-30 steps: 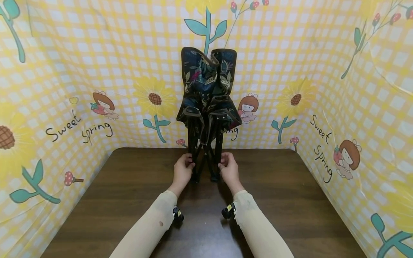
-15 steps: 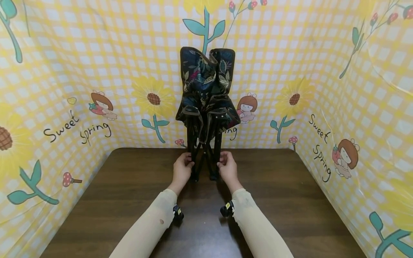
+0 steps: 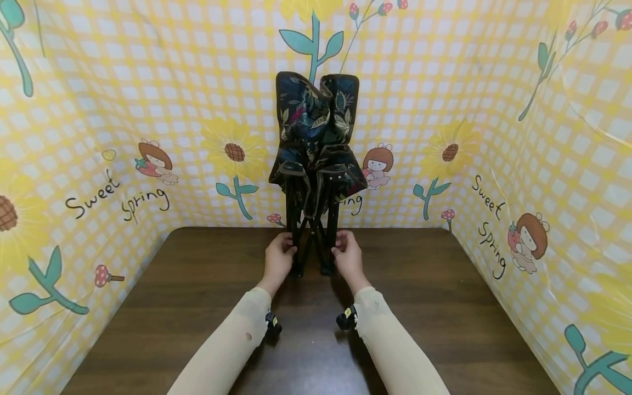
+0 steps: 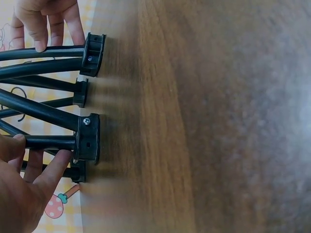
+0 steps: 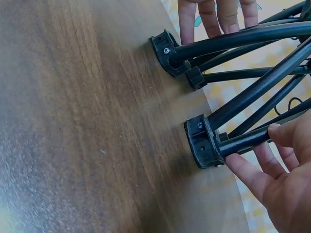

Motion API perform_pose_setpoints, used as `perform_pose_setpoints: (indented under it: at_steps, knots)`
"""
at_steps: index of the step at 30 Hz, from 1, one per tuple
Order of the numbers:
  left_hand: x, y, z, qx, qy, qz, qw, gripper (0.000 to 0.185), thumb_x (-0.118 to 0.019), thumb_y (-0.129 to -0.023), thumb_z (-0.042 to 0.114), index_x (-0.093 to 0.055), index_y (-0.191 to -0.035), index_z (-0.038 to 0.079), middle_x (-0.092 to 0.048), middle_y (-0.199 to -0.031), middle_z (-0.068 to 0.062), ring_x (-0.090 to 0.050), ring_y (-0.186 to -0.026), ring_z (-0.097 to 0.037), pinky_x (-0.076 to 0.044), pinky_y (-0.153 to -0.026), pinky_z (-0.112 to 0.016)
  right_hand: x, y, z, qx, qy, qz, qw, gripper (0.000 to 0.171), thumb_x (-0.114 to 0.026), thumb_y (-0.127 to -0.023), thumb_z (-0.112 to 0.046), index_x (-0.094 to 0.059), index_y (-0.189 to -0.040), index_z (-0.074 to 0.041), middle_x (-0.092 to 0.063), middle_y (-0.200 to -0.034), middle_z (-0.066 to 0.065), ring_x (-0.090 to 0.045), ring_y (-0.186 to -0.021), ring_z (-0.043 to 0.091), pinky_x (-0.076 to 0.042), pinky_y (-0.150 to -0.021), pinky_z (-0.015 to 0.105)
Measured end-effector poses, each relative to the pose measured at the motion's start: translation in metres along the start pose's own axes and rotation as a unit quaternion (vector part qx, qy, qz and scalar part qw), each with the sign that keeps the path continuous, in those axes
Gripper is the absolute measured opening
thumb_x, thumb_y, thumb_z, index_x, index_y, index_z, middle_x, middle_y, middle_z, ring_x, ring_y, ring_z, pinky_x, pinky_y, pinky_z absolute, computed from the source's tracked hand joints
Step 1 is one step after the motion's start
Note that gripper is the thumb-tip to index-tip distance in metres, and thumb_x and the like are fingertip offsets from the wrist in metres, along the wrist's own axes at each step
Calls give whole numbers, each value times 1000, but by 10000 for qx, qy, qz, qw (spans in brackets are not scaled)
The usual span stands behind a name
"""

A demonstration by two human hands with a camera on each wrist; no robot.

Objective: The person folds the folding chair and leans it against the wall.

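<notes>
The folding chair (image 3: 316, 164) stands upright on the table (image 3: 424, 307), legs together and fabric bunched, not yet spread, between the left hand (image 3: 278, 259) and right hand (image 3: 348, 258), each gripping a front leg.

Bright, even light on my head view.
Edges bow with wide-lens distortion; my wrist views blur across the near desk (image 4: 218, 121), with soft glare there.

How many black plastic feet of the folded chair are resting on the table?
4 show in the left wrist view: two larger near feet and two smaller ones behind. All touch the wooden table. The head view shows only two clearly.
</notes>
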State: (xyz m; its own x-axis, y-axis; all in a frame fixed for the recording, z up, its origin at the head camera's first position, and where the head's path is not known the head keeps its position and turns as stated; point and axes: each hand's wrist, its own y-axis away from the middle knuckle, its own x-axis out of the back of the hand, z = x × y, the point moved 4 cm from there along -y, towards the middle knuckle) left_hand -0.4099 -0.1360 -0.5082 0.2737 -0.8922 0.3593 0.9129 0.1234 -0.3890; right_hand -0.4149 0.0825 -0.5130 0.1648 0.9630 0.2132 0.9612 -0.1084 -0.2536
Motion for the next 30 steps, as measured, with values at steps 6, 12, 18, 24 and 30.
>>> perform_pose_setpoints:
  at_steps: [6,12,18,24,30]
  knots:
    - [-1,-3,-1,-52,73,20,10000,32,-68,-94,-4,-65,-125,1,-71,-111,-21,-66,-105,-34,-53,-90,-47,0,-2,1,21,42,-42,10000,36,-65,-96,6,-56,-126,-12,-58,-105,13,-56,-79,21,-53,-58,30]
    - [-2,-6,-3,1,100,-17,9999,32,-68,-95,-4,-65,-126,1,-71,-112,-22,-66,-106,-33,-54,-89,-46,0,-3,2,26,20,-39,10000,37,-65,-96,6,-56,-127,-11,-58,-106,14,-57,-80,21,-53,-58,30]
    - [-3,-8,-5,-28,75,-17,10000,32,-68,-94,-5,-65,-126,1,-71,-112,-22,-66,-106,-33,-54,-89,-46,-2,-6,4,58,12,10,10000,38,-65,-95,7,-56,-126,-11,-57,-103,11,-56,-77,21,-53,-57,30]
    - [-3,-10,-7,-28,55,-58,10000,33,-67,-95,-3,-63,-128,1,-70,-114,-22,-65,-107,-33,-54,-89,-47,-3,-8,5,64,133,25,9999,37,-65,-96,6,-56,-126,-13,-57,-104,11,-57,-76,21,-53,-58,31]
    - [-5,-11,-9,19,54,-68,10000,33,-67,-96,-2,-63,-129,0,-70,-114,-21,-65,-109,-33,-53,-92,-47,-3,-9,6,133,199,88,9997,38,-66,-95,7,-57,-127,-12,-58,-102,10,-58,-75,21,-54,-58,31]
